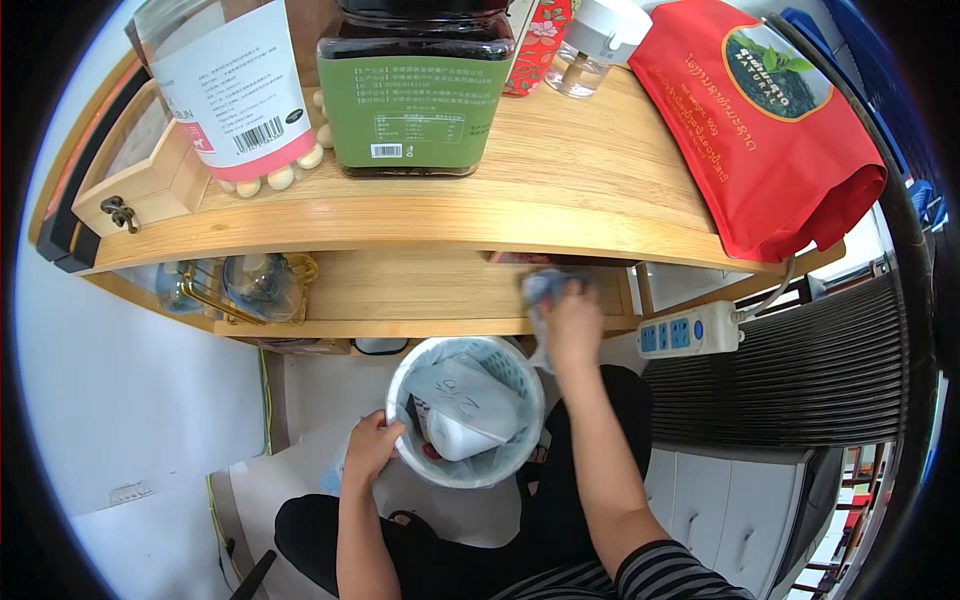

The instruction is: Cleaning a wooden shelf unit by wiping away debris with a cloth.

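My left hand (370, 446) grips the left rim of a white perforated wastebasket (534, 435), with the thumb over the edge. A thin plastic liner covers the basket's inside. In it lie a translucent plastic bag with handwriting (465, 394) and a white rounded container (457, 441). My right hand (576, 326) is shut on a crumpled blue-grey cloth (546, 289), blurred by motion. Hand and cloth are over the right part of the lower bamboo shelf (412, 289); whether the cloth touches the board I cannot tell.
Above is the upper shelf (570, 172), bearing a green-labelled jar (420, 112), a pouch of white balls (240, 112), a wooden box (142, 180) and a red pouch (757, 135). Glass cups in a gold rack (259, 289) stand at lower left. A power strip (688, 330) hangs right.
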`<state>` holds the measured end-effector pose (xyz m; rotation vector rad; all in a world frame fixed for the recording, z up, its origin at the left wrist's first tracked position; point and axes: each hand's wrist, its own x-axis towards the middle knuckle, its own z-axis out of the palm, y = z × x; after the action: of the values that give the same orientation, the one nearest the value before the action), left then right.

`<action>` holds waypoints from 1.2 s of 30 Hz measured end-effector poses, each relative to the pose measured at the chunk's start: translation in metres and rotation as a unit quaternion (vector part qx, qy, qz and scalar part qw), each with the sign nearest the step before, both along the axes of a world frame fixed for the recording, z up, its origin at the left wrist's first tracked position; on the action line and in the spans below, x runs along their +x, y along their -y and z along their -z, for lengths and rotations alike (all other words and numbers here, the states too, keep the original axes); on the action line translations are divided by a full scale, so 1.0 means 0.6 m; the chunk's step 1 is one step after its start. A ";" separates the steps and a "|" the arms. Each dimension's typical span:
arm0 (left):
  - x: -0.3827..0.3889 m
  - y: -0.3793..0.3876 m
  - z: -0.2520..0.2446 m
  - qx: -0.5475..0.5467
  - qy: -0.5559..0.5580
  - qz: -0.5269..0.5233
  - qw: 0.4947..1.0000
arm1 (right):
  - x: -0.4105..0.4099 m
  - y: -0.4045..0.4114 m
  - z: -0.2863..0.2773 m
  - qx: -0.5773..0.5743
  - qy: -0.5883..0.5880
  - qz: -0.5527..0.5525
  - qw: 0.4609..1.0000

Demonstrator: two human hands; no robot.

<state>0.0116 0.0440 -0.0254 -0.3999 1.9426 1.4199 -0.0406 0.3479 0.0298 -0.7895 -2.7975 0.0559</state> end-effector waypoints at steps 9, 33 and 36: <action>0.007 0.021 -0.007 0.011 -0.010 -0.050 0.999 | -0.022 0.062 -0.118 -0.238 -0.202 -0.212 0.926; -0.001 0.015 0.043 0.018 -0.034 -0.056 0.998 | -0.176 -0.021 -0.069 -0.010 -0.027 -0.297 0.954; -0.002 0.012 0.019 0.027 -0.045 -0.077 0.996 | -0.208 0.031 -0.042 -0.012 -0.048 -0.307 0.950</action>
<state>0.0104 0.0368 -0.0366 -0.4762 1.9763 1.6104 -0.1652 0.3295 0.0551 0.1048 -2.8336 0.2258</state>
